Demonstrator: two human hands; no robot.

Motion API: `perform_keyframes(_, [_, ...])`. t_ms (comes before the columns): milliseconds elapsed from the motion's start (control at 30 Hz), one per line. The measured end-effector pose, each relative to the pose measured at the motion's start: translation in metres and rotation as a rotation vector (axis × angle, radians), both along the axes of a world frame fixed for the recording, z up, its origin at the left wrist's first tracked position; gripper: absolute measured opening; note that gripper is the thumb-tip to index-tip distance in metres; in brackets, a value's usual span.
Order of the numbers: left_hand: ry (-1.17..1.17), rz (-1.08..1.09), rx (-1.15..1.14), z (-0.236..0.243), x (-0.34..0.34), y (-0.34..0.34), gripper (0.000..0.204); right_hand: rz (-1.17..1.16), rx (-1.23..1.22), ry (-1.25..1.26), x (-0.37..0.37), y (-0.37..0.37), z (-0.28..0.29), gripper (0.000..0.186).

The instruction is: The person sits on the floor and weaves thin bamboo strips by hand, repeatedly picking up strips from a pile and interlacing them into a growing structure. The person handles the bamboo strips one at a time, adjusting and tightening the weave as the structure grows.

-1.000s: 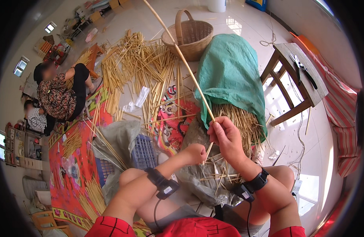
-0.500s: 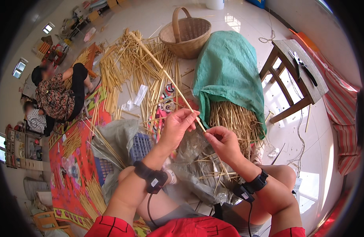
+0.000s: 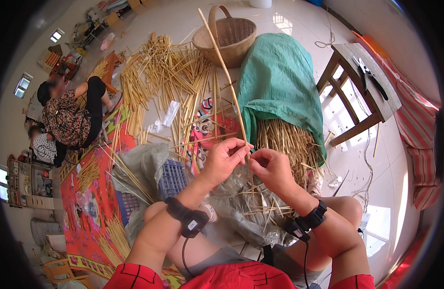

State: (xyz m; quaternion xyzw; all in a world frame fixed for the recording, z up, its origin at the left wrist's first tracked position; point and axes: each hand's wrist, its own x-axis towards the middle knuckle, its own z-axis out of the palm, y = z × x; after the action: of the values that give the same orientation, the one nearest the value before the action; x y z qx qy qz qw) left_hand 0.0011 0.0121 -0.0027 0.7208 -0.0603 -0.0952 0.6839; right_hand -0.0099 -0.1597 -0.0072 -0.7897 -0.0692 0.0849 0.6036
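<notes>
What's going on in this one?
The person's left hand pinches a long stalk, with the right hand close by its lower part; whether that one touches it is unclear. More stalks stick out of a green sack ahead. A basket stands beyond, and a stool at right bears a tool.

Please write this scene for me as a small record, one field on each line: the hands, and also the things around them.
Left hand: fingers pinching a long stalk
Right hand: fingers beside the stalk's lower part; grip unclear
Stalk: upper end extends well beyond the hands
Sack: green, lying on the floor, straw showing at its mouth
Basket: woven, one arched handle, beyond the hands
Stool: wooden, at right, pliers on top
Crate: blue, left of the hands
Others: two people at left
</notes>
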Motion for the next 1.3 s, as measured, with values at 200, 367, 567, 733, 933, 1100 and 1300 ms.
perform_keyframes(200, [-0.033, 0.009, 0.06, -0.006, -0.005, -0.003, 0.013, -0.019, -0.147, -0.151, -0.003, 0.002, 0.002, 0.015])
perform_keyframes(367, [0.034, -0.014, 0.038, 0.001, -0.005, -0.001, 0.015, -0.021, -0.075, -0.067, -0.002, 0.002, 0.001, 0.012])
perform_keyframes(567, [0.04, -0.041, -0.018, 0.009, -0.005, 0.001, 0.018, -0.042, 0.402, 0.409, 0.004, 0.002, -0.015, 0.01])
perform_keyframes(733, [0.063, -0.011, -0.136, 0.012, -0.003, 0.007, 0.02, -0.094, 0.418, 0.62, 0.008, -0.004, -0.03, 0.015])
perform_keyframes(933, [0.093, 0.033, -0.2, 0.009, 0.002, 0.014, 0.023, 0.491, -0.456, 0.131, 0.011, -0.021, -0.03, 0.014])
perform_keyframes(1100, [0.145, 0.008, -0.18, 0.011, -0.002, 0.009, 0.024, 0.344, 0.237, 0.394, 0.014, -0.011, -0.008, 0.017])
perform_keyframes(1300, [0.141, -0.017, -0.178, 0.01, -0.003, 0.005, 0.023, 0.278, 0.335, 0.343, 0.013, -0.007, -0.002, 0.017])
